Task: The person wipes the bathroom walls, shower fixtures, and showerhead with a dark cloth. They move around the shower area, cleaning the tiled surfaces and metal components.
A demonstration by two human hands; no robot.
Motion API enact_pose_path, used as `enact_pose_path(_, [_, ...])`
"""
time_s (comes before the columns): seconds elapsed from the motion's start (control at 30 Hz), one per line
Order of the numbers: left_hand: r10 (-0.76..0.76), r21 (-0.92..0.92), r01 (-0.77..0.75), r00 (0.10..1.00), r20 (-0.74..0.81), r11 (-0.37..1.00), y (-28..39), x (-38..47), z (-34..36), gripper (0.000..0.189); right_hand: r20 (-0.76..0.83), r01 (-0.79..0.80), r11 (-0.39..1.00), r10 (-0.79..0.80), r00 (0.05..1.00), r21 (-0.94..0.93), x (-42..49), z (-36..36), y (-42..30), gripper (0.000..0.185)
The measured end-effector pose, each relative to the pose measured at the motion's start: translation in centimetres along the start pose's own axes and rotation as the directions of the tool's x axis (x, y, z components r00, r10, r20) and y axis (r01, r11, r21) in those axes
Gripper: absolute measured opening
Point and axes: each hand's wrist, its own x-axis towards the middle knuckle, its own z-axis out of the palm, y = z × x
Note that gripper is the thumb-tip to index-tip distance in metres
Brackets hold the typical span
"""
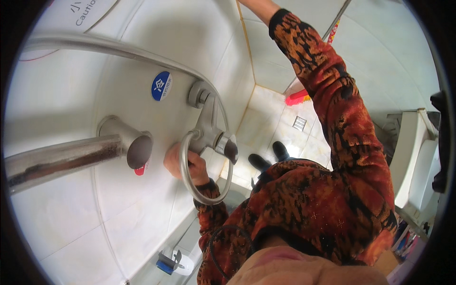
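My left hand [187, 164] is curled at the tiled wall, behind a loop of metal shower hose [184, 167]. Its fingers close around the lower end of a chrome shower mixer tap [206, 131], and the grip itself is partly hidden. The mixer's other end meets the wall at a round fitting [195, 94]. From the mixer, the hose bends up and away to the upper left. My right arm [320, 74] reaches up past the top edge; its hand is out of view.
A metal riser pipe [64, 158] juts out from a wall bracket [139, 149]. Beside the mixer is a round blue-and-white sticker [161, 86]. A red broom [297, 97] and a floor drain [299, 123] lie beyond my shoes [260, 162]. To the right stands a white basin [418, 160].
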Motion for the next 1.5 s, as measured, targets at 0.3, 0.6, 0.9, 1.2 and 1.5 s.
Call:
enact_pose_path(0.3, [0.05, 0.045, -0.053, 0.997, 0.052, 0.998, -0.5, 0.3, -0.8, 0.01, 0.183, -0.475, 0.847, 0.52, 0.834, -0.24, -15.7, -2.5, 1.8, 0.02])
enact_pose_path(0.6, [0.004, 0.059, -0.01, 0.995, 0.104, 0.998, -1.0, -0.6, -0.9, 0.013, 0.434, -0.837, 0.535, 0.786, 0.441, -0.118, -22.7, -6.2, -6.7, 0.02])
enact_pose_path(0.9, [0.024, 0.01, -0.025, 0.987, 0.16, 1.0, -1.2, -0.3, -1.1, 0.015, 0.701, -0.417, 0.805, 0.002, 0.713, 0.421, -12.6, -5.9, -15.5, 0.028])
enact_pose_path(1.2, [0.02, 0.124, -0.024, 0.999, 0.028, 0.992, -0.4, 0.2, -0.8, 0.016, 0.869, -0.821, 0.478, 0.207, 0.449, 0.311, -9.3, -3.2, -21.3, 0.024])
enact_pose_path(1.5, [0.101, -0.039, -0.1, 0.995, 0.027, 0.994, -0.1, 1.3, -0.5, 0.01, 0.58, -0.67, 0.354, 0.336, 0.742, 0.652, 0.0, 0.4, -21.5, 0.017])
